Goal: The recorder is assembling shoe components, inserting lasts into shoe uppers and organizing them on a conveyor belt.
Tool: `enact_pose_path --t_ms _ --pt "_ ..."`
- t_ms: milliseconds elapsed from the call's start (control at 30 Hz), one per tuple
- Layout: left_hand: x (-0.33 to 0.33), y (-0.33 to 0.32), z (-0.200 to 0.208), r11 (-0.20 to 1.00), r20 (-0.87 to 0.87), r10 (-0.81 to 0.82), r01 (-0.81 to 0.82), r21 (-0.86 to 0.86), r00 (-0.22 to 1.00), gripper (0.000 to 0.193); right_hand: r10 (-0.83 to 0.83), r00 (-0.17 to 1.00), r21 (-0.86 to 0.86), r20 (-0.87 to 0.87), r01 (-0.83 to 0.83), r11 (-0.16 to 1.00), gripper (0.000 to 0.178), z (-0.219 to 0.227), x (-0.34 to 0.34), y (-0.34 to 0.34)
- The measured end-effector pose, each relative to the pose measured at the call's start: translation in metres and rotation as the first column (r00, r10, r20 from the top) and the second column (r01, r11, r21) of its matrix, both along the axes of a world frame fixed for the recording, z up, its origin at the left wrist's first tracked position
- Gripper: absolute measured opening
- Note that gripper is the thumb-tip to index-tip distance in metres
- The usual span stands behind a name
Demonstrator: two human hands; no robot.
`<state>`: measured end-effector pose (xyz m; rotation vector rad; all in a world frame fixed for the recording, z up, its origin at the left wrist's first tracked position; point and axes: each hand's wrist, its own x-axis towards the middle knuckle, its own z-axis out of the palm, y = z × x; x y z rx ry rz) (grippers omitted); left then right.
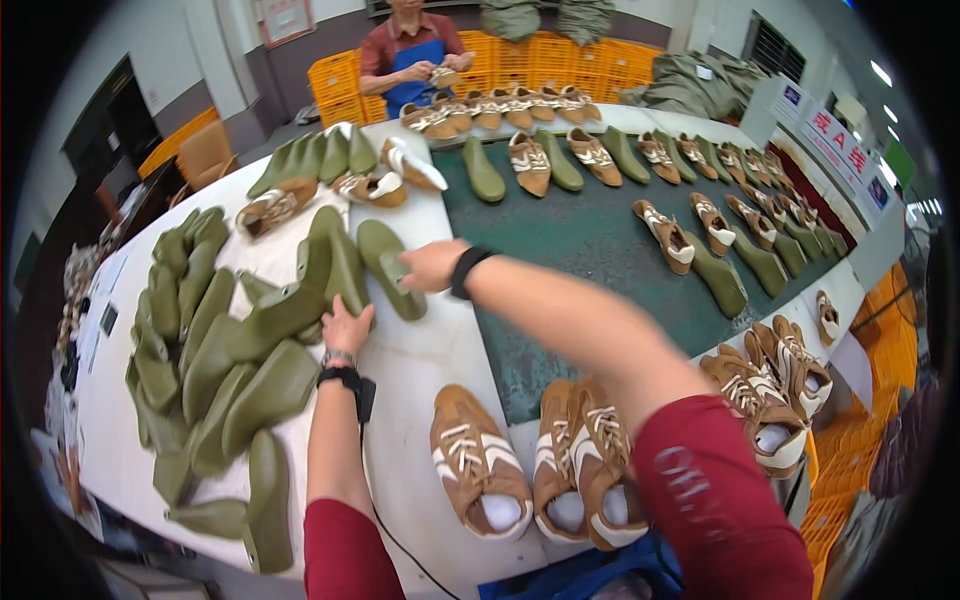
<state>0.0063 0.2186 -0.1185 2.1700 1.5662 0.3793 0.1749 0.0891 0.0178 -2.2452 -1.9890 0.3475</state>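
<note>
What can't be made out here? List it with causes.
In the head view:
Piled green lasts: lower ones hidden by upper ones.
Green last: edge covered by right hand.
Right forearm: blurred.
Blue cloth: cut off by lower edge.
Co-worker's held item: too small for detail.

Walls (160,45) white up top, dark grey band (335,38) below. Pale pillar (213,45) left of centre, framed notice (285,17) beside it. Far left: dark rectangular opening (112,110), door or window, can't tell. Tan chair (207,153) on that side. Slatted dark window (775,46) upper right. Orange crates (335,85) stacked along back wall, grey-green sacks (695,95) near their right end. White worktable (410,345), dark green inset (590,265). White sign panel (832,138) at right. Ceiling lights (881,73) lit, upper right.
</note>
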Motion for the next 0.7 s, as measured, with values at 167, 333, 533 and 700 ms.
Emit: enact_pose_path --t_ms 167,333,533,700 --pt "0.002 -0.013 -0.014 0.986 0.114 0.079 -0.094 0.134 0.99 0.08 -0.234 0.968 0.014 -0.095 0.236 0.972 0.058 -0.071 -0.024 0.06" --pt "-0.01 -0.017 -0.014 0.986 0.129 0.002 -0.024 0.168 0.992 0.078 -0.329 0.907 0.075 -0.264 0.359 0.93 0.059 -0.087 -0.01 0.053" --pt "-0.042 -0.038 -0.016 0.966 0.207 -0.246 0.223 0.129 0.947 0.074 -0.374 0.035 -0.335 -0.927 0.375 0.864 0.034 -0.054 0.063 -0.009" --pt "0.01 -0.089 0.062 0.707 0.545 0.139 0.303 -0.639 0.827 0.058 -0.418 -0.264 -0.494 -0.869 0.455 0.741 0.025 0.005 0.129 -0.133"
